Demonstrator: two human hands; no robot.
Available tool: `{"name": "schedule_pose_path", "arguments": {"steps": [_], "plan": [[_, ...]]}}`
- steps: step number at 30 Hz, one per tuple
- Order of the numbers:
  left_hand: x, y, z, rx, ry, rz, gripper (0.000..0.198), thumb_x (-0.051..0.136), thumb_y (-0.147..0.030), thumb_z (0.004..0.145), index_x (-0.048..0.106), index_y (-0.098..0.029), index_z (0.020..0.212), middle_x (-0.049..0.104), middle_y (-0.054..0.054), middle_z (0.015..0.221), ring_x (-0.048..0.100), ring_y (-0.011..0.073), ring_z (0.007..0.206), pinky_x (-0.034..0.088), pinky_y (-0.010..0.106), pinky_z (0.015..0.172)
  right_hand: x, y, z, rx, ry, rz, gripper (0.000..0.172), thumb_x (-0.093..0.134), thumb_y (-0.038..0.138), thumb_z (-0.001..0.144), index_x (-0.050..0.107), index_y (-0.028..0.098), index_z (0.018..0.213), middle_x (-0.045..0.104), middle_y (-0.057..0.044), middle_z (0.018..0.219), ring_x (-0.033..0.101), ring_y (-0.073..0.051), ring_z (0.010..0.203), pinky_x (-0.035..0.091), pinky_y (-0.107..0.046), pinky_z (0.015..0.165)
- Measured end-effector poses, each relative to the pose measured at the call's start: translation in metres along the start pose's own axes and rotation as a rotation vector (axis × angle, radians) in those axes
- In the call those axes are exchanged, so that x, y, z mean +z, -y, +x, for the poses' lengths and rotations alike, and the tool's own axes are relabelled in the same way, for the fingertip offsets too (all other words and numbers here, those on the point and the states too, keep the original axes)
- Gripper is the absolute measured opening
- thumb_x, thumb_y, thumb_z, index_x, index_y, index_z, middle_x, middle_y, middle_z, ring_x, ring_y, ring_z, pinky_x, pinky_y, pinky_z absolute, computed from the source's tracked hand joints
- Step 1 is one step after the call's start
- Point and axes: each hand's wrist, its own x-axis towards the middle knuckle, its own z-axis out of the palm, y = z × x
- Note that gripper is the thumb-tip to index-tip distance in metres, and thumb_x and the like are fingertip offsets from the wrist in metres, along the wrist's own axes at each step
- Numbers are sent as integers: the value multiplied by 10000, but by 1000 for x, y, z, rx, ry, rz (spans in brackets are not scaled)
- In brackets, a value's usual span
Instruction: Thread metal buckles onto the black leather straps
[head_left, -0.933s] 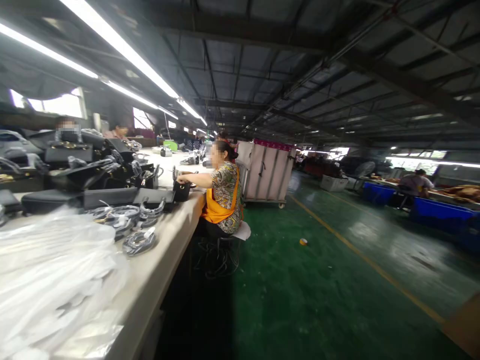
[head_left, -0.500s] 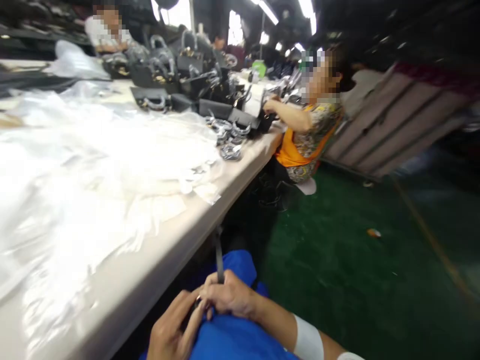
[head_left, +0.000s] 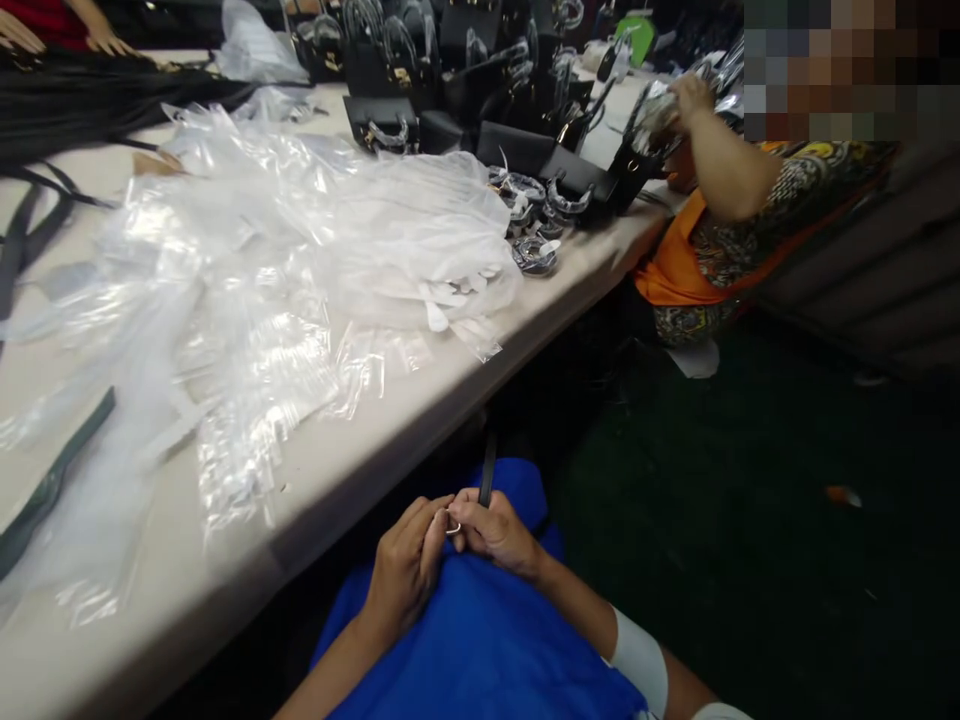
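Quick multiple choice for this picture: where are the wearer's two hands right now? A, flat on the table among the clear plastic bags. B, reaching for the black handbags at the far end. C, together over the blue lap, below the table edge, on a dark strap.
C: the left hand and right hand meet over the blue lap, pinching a dark strap with a small metal ring.

Both hands [head_left: 450, 545] together, fingers curled
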Motion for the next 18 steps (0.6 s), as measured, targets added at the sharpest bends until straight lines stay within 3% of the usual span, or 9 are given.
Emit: {"name": "schedule_pose_path", "arguments": {"steps": [7,12,15,18], "plan": [[-4,-4,5,-233,84,-137,346,350,-293,1002,641,-186,1155,594,39,838,571,161,776,434,272,739,1,-3,2,31,20,46,313,694,389,753,557,124,660,599,-1,514,270,-22,316,129,-199,331],[-19,-3,11,-424,-26,-178,360,481,-448,935,709,-184,1020,579,18,763,539,158,719,405,249,656,-22,36,13,52,38,123,395,543,507,877,594,117,837,606,6,547,174,-5,303,103,-167,341],[-26,-10,26,-581,-53,-279,389,651,-512,809,719,-171,984,551,-8,663,462,122,596,338,219,538,-38,72,11,76,193,147,496,340,524,968,601,105,918,639,-25,592,155,-3,289,119,-151,328],[-24,-26,48,-698,33,-559,511,755,-503,713,688,-151,1077,456,-53,531,334,71,468,227,189,450,-37,93,8,155,442,81,512,290,458,995,610,71,897,664,-68,615,210,-6,271,179,-150,315]]}}
